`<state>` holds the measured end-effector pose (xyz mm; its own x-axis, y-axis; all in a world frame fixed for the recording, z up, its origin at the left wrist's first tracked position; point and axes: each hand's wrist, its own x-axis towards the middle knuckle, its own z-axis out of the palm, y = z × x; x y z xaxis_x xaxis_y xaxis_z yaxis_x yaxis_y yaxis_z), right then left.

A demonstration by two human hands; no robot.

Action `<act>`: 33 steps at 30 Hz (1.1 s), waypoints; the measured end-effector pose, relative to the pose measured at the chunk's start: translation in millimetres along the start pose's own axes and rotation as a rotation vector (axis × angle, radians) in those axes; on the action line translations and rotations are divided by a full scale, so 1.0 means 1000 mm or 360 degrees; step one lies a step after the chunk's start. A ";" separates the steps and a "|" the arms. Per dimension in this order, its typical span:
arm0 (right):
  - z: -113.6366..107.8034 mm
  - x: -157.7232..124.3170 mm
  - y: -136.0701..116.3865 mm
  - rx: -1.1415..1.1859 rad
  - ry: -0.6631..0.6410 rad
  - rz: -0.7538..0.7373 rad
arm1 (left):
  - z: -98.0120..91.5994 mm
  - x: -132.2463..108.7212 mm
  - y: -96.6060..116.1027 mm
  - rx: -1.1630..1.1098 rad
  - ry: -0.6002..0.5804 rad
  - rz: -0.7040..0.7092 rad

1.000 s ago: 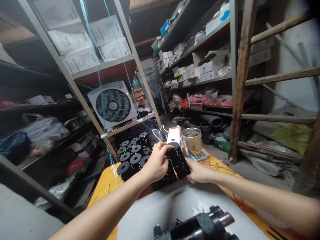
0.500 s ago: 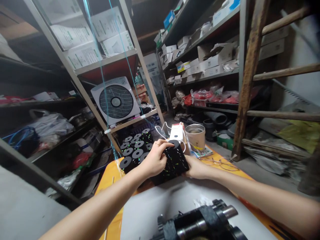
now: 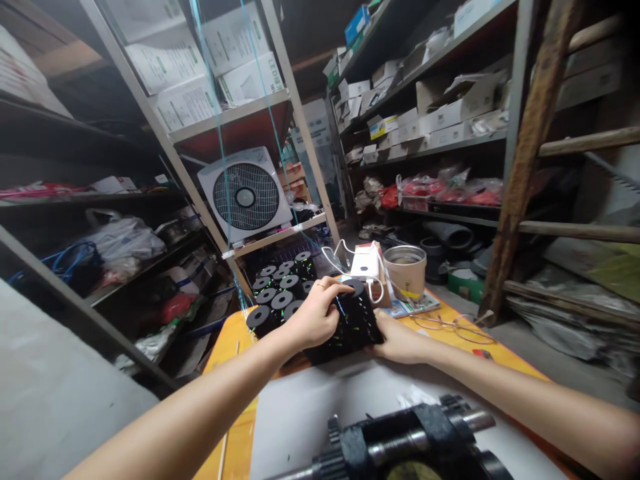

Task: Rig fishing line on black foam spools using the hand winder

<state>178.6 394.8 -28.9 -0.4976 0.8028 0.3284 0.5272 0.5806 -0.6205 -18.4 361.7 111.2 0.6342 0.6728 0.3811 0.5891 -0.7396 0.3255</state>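
My left hand point(image 3: 316, 315) is curled over the top of a bundle of black spools point(image 3: 353, 327) wound with bright thread, lying on the yellow table point(image 3: 235, 347). My right hand point(image 3: 397, 337) presses against the bundle's right side, fingers closed on it. Just behind stand several more black spools point(image 3: 280, 297), upright in rows. A ring shows on my left hand.
A white charger box with cable point(image 3: 366, 265) and a paper cup point(image 3: 405, 272) sit behind the bundle. Glasses point(image 3: 455, 327) lie to the right. A black metal machine part point(image 3: 400, 443) rests on the grey sheet point(image 3: 310, 413) near me. Shelving, a box fan point(image 3: 245, 198) and a wooden ladder point(image 3: 530, 153) surround the table.
The bundle, tilted up in both hands a second ago, has been lowered flatter onto the table. The camera has shifted slightly, moving the scene rightward.
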 end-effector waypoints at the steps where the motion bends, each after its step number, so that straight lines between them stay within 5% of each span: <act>1: -0.001 0.001 0.000 0.0004 -0.0027 0.0007 | 0.000 0.000 -0.001 0.0009 -0.0005 -0.0005; 13: -0.009 0.007 0.022 -0.0041 -0.0099 0.0312 | 0.000 0.010 0.005 0.0192 -0.0102 0.0012; 33: -0.007 -0.001 -0.001 -0.0278 0.0153 0.0298 | -0.008 0.023 -0.003 0.0241 -0.0164 0.0082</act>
<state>183.1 394.6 -23.6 -0.3167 0.9028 0.2909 0.7188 0.4285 -0.5474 -9.7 379.0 125.4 0.7086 0.6383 0.3006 0.6184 -0.7670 0.1710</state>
